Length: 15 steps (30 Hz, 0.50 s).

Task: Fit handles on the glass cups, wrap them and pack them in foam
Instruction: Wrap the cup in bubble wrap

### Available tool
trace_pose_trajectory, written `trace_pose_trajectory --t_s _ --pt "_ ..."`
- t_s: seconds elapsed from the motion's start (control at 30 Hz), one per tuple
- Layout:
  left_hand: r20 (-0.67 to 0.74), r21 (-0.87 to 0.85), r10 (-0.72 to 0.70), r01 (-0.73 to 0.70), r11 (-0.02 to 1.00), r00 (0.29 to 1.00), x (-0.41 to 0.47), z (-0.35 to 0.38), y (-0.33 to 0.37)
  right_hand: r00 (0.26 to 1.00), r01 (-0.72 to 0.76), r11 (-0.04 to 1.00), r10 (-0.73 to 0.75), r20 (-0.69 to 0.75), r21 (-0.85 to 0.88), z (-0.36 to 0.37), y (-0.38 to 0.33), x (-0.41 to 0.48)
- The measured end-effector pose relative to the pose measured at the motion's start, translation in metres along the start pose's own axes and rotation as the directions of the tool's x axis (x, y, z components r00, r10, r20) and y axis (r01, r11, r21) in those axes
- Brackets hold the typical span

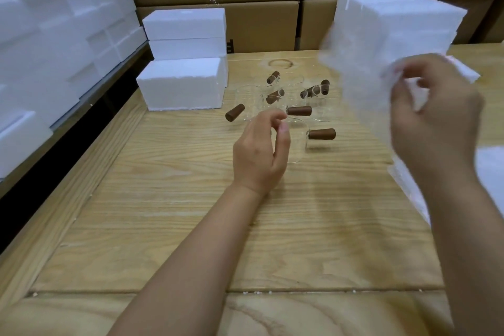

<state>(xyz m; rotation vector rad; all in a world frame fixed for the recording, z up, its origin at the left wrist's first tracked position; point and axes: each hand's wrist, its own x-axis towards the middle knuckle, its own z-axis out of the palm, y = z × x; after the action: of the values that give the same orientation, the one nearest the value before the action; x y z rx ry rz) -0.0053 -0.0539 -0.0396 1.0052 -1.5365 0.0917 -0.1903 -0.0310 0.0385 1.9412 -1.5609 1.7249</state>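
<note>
At right, my right hand (433, 120) and wrapping sheet (362, 71) are blurring; my left hand (259, 150) is covering a glass cup (297, 144) side.

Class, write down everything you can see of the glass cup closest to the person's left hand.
The glass cup is a clear, straight-sided cylinder, upright on the wooden table, nearest of a cluster of cups. A brown, wood-looking handle juts level from its upper wall toward the right. It looks empty. The left hand, fingers loosely curled, hides its left side; contact cannot be told. The right hand, pinching a white sheet, is apart from it.
</note>
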Motion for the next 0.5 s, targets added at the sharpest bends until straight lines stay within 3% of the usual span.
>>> trace_pose_trajectory --t_s 0.1,0.23,0.37,0.5 --pt "0.012 -0.120 -0.151 0.151 0.981 0.989 0.001 -0.003 0.002 0.987 0.019 0.994 -0.035 0.155 0.106 0.023 -0.011 -0.011" --pt "-0.019 -0.216 -0.252 0.242 0.946 0.968 0.004 -0.002 0.000 0.962 -0.092 0.980 0.042 0.270 0.174 0.036 -0.001 -0.031" --pt "0.005 -0.156 -0.226 0.224 0.962 0.974 0.002 0.002 -0.008 0.968 -0.098 0.967 0.037 0.249 0.237 0.040 0.004 -0.039" --pt "0.078 -0.091 -0.209 0.216 0.972 0.975 0.001 0.003 -0.010 0.993 -0.039 0.957 0.005 0.115 0.289 0.039 0.004 -0.039"
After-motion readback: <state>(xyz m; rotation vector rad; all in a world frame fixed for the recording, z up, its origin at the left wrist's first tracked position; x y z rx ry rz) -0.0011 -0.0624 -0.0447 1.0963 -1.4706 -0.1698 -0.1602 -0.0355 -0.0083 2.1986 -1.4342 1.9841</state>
